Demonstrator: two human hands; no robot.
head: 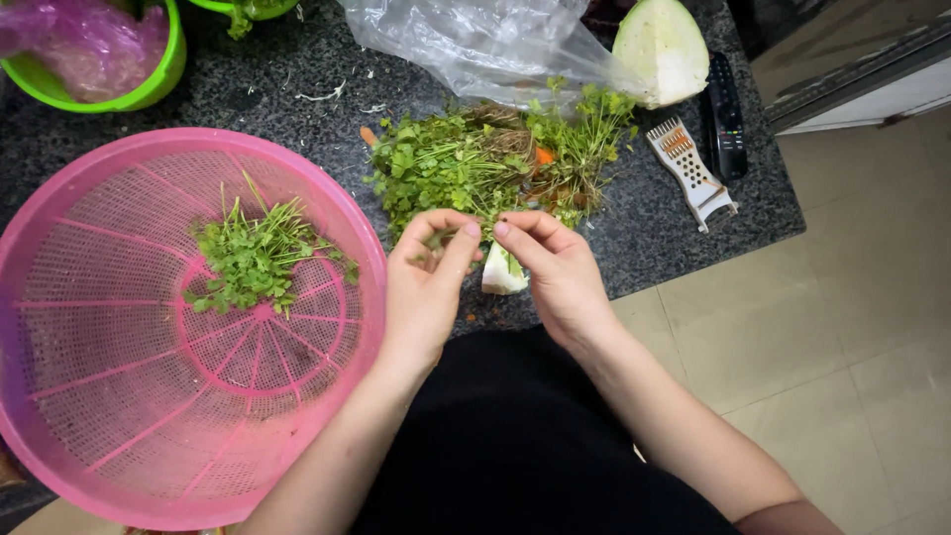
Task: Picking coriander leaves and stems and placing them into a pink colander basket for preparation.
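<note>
While both hands (495, 263) pinch herb sprig (436, 241), small picked heap sits in colander (89, 416) left; big pile (466, 163) far, unsorted.

A cut cabbage (662, 50), white grater (691, 170) and black remote (726, 114) lie on the counter (248, 99).

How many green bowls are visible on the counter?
2. One green bowl is at the top left and holds a pink bag. The second green bowl is beside it at the top edge, mostly cut off. Others may be out of view.
</note>
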